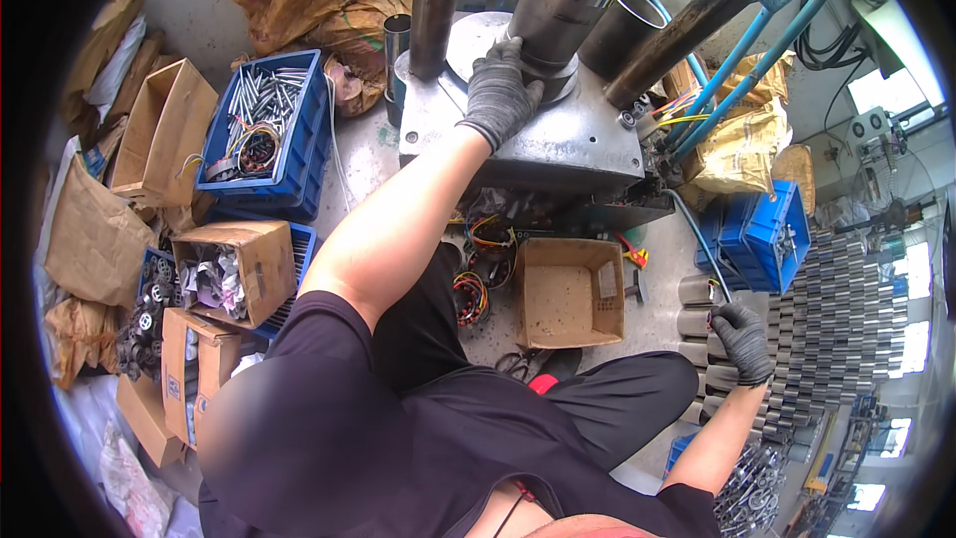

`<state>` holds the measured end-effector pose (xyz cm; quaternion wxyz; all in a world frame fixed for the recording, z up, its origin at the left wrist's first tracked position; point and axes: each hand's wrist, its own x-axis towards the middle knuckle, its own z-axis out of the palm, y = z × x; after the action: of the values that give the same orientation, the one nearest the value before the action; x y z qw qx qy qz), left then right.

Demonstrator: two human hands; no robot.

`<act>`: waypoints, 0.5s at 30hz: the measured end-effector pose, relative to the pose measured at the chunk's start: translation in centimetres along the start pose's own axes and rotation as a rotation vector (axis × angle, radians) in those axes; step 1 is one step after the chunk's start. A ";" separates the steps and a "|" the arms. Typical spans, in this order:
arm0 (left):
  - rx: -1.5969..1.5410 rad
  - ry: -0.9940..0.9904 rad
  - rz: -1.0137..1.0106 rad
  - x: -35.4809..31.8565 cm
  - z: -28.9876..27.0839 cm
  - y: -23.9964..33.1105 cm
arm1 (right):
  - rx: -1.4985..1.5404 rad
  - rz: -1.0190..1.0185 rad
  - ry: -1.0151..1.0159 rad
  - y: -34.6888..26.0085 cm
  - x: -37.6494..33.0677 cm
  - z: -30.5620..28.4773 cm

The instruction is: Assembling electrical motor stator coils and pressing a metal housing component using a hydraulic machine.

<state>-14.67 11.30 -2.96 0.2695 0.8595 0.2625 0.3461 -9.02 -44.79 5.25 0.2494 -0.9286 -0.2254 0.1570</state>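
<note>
My left hand (503, 92), in a grey knit glove, reaches to a dark metal sleeve (553, 25) on the round plate of a press (578, 134). Its fingers lie against the sleeve's lower left side, with the thumb in front near the base. Bright steel rods or a shaft rise above the sleeve. My right hand (742, 344), gloved too, is out to the right, fingers closed round the lower end of a thin lever (702, 244) that slants down from the press. The hand hides the lever's tip.
Upright columns (438, 10) flank the press. Below it stand a cardboard box (571, 291) and wound coils with coloured wires (471, 299). Blue crates (317, 149) with metal shafts and cartons are on the left. Rows of steel cylinders (832, 319) cover the right floor, near another blue crate (762, 239).
</note>
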 end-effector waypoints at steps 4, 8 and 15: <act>-0.011 0.000 -0.010 -0.2 -0.3 0.5 | 0.069 0.054 -0.013 -1.2 -0.2 -0.2; -0.020 0.000 -0.004 -0.2 -0.3 0.5 | -0.021 0.012 -0.037 -1.7 -0.1 -0.6; 0.000 0.029 0.016 0.0 0.2 0.0 | -0.110 -0.099 -0.146 -2.5 0.4 -1.6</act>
<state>-14.56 11.25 -3.09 0.2627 0.8565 0.2595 0.3607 -8.87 -43.30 7.84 0.1886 -0.9147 -0.2968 0.1991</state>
